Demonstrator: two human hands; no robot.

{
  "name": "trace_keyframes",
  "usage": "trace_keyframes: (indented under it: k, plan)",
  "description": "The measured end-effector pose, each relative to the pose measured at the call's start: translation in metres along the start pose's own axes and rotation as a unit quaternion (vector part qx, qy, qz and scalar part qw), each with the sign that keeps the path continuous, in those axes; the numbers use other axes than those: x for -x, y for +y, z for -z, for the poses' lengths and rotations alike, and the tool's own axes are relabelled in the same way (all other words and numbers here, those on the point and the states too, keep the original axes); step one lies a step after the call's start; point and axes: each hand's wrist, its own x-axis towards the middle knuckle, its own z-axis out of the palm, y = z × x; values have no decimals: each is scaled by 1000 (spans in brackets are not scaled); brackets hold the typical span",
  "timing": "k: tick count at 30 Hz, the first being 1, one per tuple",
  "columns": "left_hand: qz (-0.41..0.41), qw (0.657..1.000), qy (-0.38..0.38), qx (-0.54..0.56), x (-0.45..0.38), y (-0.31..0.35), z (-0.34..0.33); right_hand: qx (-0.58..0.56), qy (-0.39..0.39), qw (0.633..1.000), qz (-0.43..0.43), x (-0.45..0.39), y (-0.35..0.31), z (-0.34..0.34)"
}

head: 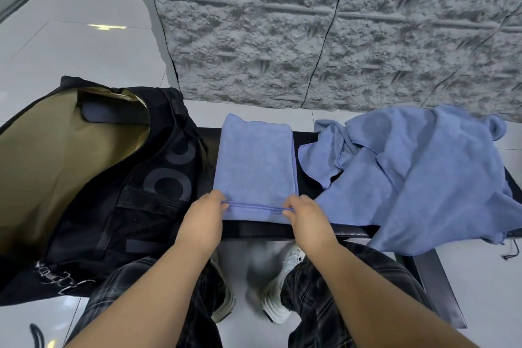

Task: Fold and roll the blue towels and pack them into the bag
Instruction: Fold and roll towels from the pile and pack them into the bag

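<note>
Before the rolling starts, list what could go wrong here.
Both the left hand and right hand pinch only the near hem of the folded towel; uneven rolling could skew it. The loose towel pile overhangs the bench edge and might slide off. The bag mouth may sag shut.

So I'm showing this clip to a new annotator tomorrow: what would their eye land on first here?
Probably the folded blue towel at the centre of the black bench, with the left hand and right hand pinching its near hem at the two corners. Next, the heap of unfolded blue towels sprawled over the bench's right end. Then the open black bag on the left, showing its tan lining.
</note>
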Motion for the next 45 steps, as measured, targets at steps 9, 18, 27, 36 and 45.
trace_keyframes:
  k: [9,18,27,36,45]
  plan:
    - [-60,994,35,-80,5,15,-7,53,29,997,49,1,-9,2]
    - [-127,977,41,-164,5,7,-11,107,-12,992,72,6,-23,0]
    - [-120,970,53,-202,-5,16,-7,57,31,996,58,-1,-15,-2]
    - [-90,987,-55,-121,1,-2,-6,9,-179,984,7,-12,-1,22]
    - [-75,991,94,-52,-8,10,-4,-43,38,997,-43,-17,-8,17]
